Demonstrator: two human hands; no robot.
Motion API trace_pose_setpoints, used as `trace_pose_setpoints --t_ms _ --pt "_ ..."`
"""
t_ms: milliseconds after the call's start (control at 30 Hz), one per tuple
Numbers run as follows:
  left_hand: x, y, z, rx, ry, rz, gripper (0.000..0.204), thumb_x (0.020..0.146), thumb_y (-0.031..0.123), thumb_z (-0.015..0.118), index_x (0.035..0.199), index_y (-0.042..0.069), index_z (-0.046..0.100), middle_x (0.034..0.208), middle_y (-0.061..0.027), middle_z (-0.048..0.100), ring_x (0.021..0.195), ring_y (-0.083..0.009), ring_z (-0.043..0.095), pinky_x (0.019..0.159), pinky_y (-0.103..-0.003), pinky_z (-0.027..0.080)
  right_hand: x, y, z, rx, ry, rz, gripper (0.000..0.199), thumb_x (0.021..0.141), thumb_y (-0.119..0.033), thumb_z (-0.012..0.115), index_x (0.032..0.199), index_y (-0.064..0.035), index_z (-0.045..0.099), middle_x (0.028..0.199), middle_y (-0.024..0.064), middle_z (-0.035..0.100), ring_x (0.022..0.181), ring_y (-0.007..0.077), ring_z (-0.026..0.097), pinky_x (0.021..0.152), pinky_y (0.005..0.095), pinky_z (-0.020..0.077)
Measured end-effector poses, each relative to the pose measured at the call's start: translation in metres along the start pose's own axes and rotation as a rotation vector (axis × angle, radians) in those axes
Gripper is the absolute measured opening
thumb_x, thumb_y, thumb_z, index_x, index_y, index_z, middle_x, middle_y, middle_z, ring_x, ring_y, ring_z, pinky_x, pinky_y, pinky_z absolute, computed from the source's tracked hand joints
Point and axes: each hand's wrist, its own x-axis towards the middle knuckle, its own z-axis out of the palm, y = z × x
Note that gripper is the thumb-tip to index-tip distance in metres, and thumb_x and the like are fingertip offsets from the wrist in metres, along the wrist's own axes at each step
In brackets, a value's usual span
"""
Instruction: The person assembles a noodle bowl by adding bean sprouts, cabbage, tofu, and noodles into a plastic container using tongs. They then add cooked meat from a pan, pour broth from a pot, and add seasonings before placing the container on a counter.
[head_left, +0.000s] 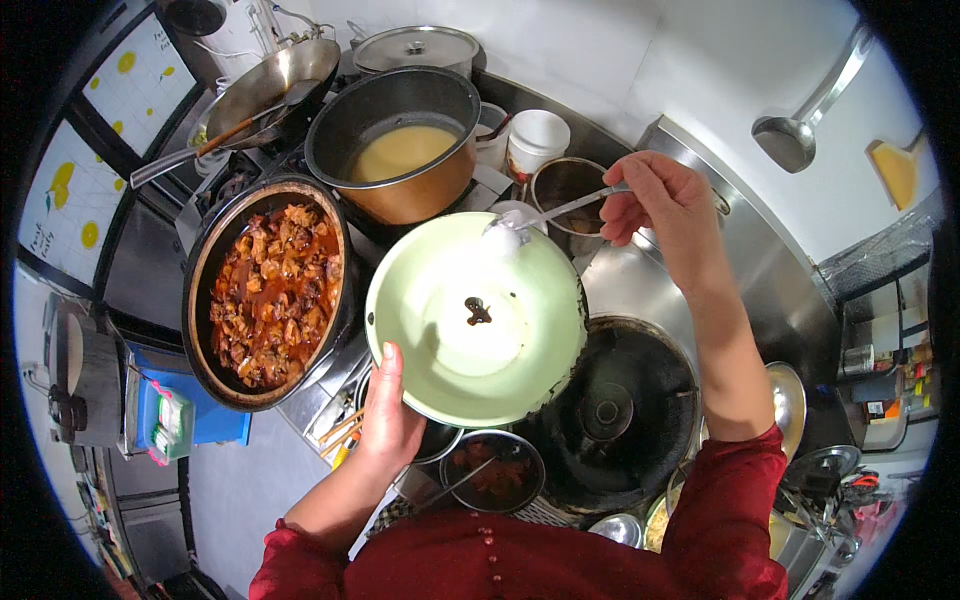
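Observation:
My left hand [392,415] grips a pale green enamel bowl [420,300] by its near left rim, thumb over the edge. A dark patch [478,311] marks the middle of its bottom; I cannot tell whether it is sauce or chipped enamel. My right hand [660,200] is closed round the handle of a metal spoon [575,205]. White stuff [503,238] heaps in the spoon's bowl, which is over the green bowl's far right rim. Just beyond stands a round metal container [568,172], its contents dark.
To the left, a dark pot of meat stew [275,295]; behind, a large pot with yellowish broth [405,152] and a wok [290,72]. A black burner pan [640,400] lies right of the bowl. A small pot [492,470] sits near my body. A ladle [790,140] hangs on the wall.

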Motion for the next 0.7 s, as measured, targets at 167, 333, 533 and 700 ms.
trace_pose_setpoints --t_ms 167,333,533,700 --pt "-0.006 0.004 0.001 -0.015 -0.042 0.037 0.076 0.1 0.053 0.052 0.154 0.007 0.023 0.152 -0.0119 0.038 0.14 -0.0262 0.037 0.116 -0.046 0.031 -0.013 -0.006 0.006 -0.025 -0.025 -0.031 0.029 0.103 -0.024 0.052 0.096 0.0006 0.064 0.071 0.0077 0.067 0.058 0.0141 0.065 0.055 0.0259 0.0523" --pt "-0.007 0.003 0.003 0.133 -0.034 0.073 0.084 0.097 0.065 0.044 0.155 0.007 0.025 0.157 -0.0137 0.033 0.144 -0.0297 0.032 0.118 -0.048 0.025 -0.014 0.003 0.004 -0.001 -0.008 -0.006 0.028 0.103 -0.026 0.053 0.098 -0.0002 0.064 0.071 0.0072 0.067 0.058 0.0139 0.064 0.055 0.0267 0.0519" --pt "0.0 0.0 0.001 0.027 -0.018 0.024 0.079 0.099 0.055 0.05 0.155 0.007 0.021 0.155 -0.0139 0.034 0.143 -0.0283 0.033 0.118 -0.046 0.028 0.006 0.046 -0.019 0.295 0.075 0.205 0.026 0.1 -0.024 0.057 0.101 0.0 0.064 0.077 0.0089 0.069 0.063 0.018 0.067 0.057 0.0301 0.054" --pt "0.002 -0.01 -0.007 -0.019 -0.03 0.0 0.072 0.102 0.045 0.053 0.154 0.007 0.021 0.152 -0.0129 0.038 0.14 -0.0261 0.037 0.116 -0.044 0.031 0.071 0.106 -0.042 0.58 0.32 0.095 0.025 0.097 -0.019 0.057 0.105 0.004 0.062 0.088 0.0154 0.07 0.078 0.0268 0.071 0.071 0.0354 0.0607"
